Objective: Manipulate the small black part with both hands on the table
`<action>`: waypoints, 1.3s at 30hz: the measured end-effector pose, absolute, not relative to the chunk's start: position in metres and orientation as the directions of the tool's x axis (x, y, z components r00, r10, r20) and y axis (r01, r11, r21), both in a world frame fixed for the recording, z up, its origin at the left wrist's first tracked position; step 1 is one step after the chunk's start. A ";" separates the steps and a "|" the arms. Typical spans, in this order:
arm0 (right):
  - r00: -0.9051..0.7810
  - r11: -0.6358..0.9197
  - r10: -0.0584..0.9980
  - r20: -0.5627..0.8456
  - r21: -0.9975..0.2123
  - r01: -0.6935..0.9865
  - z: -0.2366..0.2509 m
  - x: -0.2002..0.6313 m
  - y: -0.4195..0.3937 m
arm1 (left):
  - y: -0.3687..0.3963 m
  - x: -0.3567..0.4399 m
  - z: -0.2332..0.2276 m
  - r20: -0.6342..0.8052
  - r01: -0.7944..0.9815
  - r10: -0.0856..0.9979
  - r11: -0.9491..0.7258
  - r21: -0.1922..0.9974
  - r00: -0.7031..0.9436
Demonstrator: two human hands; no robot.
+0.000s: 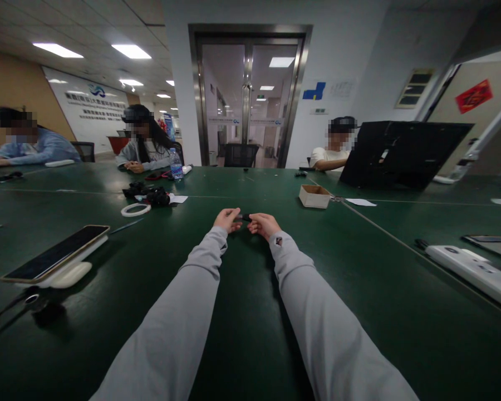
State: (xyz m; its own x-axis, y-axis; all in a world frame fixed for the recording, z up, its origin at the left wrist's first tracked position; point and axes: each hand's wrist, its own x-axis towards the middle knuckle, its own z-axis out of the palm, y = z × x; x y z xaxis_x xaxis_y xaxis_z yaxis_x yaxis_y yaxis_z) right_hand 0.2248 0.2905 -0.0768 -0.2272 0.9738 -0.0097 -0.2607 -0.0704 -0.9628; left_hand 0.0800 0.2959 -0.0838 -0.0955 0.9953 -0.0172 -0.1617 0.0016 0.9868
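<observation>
Above the green table point(250, 323), at arm's length, both my hands meet at a small black pen-like object point(246, 218). Its exact kind is too small to make out. My left hand point(226, 220) pinches the left end, where a paler, thin section shows beside the fingertips. On the other side, my right hand point(264, 224) has its thumb and fingers closed round the dark right end. The fingers cover both ends of the object. Grey sleeves reach down to both wrists.
Left of my arms lie a phone point(58, 253) on a white stand, a tape roll point(136, 210) and black gear point(148, 194). A small open box point(314, 196) stands ahead right, near a black monitor point(404, 153). A white power strip point(474, 273) lies right. Several people sit across.
</observation>
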 end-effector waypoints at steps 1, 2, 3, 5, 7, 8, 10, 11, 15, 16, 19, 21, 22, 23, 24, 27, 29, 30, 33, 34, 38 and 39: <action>-0.231 -0.068 0.973 -0.007 -0.963 -0.260 -0.077 0.225 0.290 | 0.296 0.080 -0.084 -0.039 -0.127 0.994 0.026 0.992 -0.101; -0.234 -0.068 0.972 -0.005 -0.963 -0.260 -0.077 0.225 0.290 | 0.296 0.081 -0.083 -0.034 -0.090 0.994 0.024 0.996 -0.108; -0.235 -0.067 0.972 -0.005 -0.963 -0.259 -0.077 0.225 0.290 | 0.296 0.081 -0.083 -0.009 -0.065 0.993 0.002 0.998 -0.117; -0.236 -0.067 0.972 -0.004 -0.963 -0.260 -0.076 0.225 0.290 | 0.296 0.080 -0.082 0.040 -0.060 0.991 -0.048 0.997 -0.126; -0.239 -0.067 0.971 -0.004 -0.964 -0.259 -0.076 0.225 0.289 | 0.295 0.079 -0.081 0.013 -0.091 0.995 -0.022 0.996 -0.104; -0.243 -0.067 0.970 -0.003 -0.964 -0.256 -0.076 0.225 0.289 | 0.295 0.079 -0.081 -0.013 -0.095 0.996 0.004 0.995 -0.092; -0.251 -0.064 0.968 0.001 -0.967 -0.248 -0.076 0.225 0.289 | 0.296 0.079 -0.082 -0.033 -0.073 0.996 0.027 0.997 -0.081; -0.254 -0.062 0.967 0.002 -0.967 -0.246 -0.076 0.225 0.290 | 0.297 0.079 -0.083 -0.017 -0.056 0.996 0.012 0.998 -0.086; -0.267 -0.067 0.964 0.003 -0.965 -0.253 -0.077 0.226 0.290 | 0.299 0.080 -0.085 0.048 -0.050 0.994 -0.053 0.997 -0.098; -0.268 -0.066 0.963 0.005 -0.965 -0.255 -0.077 0.226 0.291 | 0.299 0.080 -0.085 0.033 -0.060 0.996 -0.038 0.997 -0.087; -0.270 -0.061 0.963 0.011 -0.964 -0.257 -0.078 0.226 0.291 | 0.298 0.080 -0.084 0.017 -0.055 0.999 -0.020 0.998 -0.052; -0.272 -0.061 0.962 0.014 -0.963 -0.263 -0.079 0.226 0.292 | 0.298 0.080 -0.084 0.036 -0.049 0.998 -0.038 0.998 -0.051; -0.274 -0.061 0.962 0.014 -0.962 -0.265 -0.080 0.226 0.293 | 0.298 0.080 -0.084 0.032 -0.055 0.998 -0.035 0.998 -0.053; -0.274 -0.062 0.962 0.014 -0.962 -0.267 -0.081 0.226 0.293 | 0.298 0.080 -0.084 0.027 -0.063 0.998 -0.031 0.998 -0.057; -0.275 -0.062 0.961 0.014 -0.962 -0.266 -0.081 0.226 0.294 | 0.298 0.080 -0.084 0.024 -0.068 0.998 -0.028 0.997 -0.057; -0.277 -0.066 0.961 0.009 -0.963 -0.262 -0.082 0.226 0.294 | 0.299 0.079 -0.085 0.053 -0.053 0.997 -0.056 0.997 -0.056; -0.278 -0.065 0.961 0.011 -0.962 -0.264 -0.081 0.226 0.294 | 0.299 0.079 -0.085 0.062 -0.047 0.996 -0.066 0.997 -0.068; -0.278 -0.063 0.960 0.013 -0.962 -0.264 -0.081 0.226 0.294 | 0.299 0.080 -0.085 0.054 -0.053 0.996 -0.058 0.997 -0.069; -0.276 -0.065 0.961 0.010 -0.963 -0.261 -0.080 0.226 0.292 | 0.298 0.080 -0.084 0.030 -0.051 0.999 -0.031 0.998 -0.026; -0.274 -0.067 0.962 0.008 -0.963 -0.263 -0.080 0.226 0.292 | 0.297 0.080 -0.084 0.032 -0.044 0.999 -0.032 0.999 -0.012; -0.271 -0.067 0.962 0.011 -0.958 -0.278 -0.080 0.226 0.293 | 0.297 0.081 -0.083 0.025 -0.058 1.000 -0.025 0.998 -0.008; -0.272 -0.068 0.962 0.011 -0.958 -0.280 -0.080 0.226 0.293 | 0.297 0.081 -0.083 0.021 -0.062 1.000 -0.021 0.998 -0.005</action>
State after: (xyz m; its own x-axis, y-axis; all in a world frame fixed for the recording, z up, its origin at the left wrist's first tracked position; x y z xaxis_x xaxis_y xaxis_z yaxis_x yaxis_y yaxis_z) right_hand 0.2258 0.2927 -0.0803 -0.2718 0.9623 0.0112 -0.2795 -0.0678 -0.9577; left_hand 0.0808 0.2974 -0.0834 -0.0050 0.9998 0.0207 -0.0622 -0.0210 0.9978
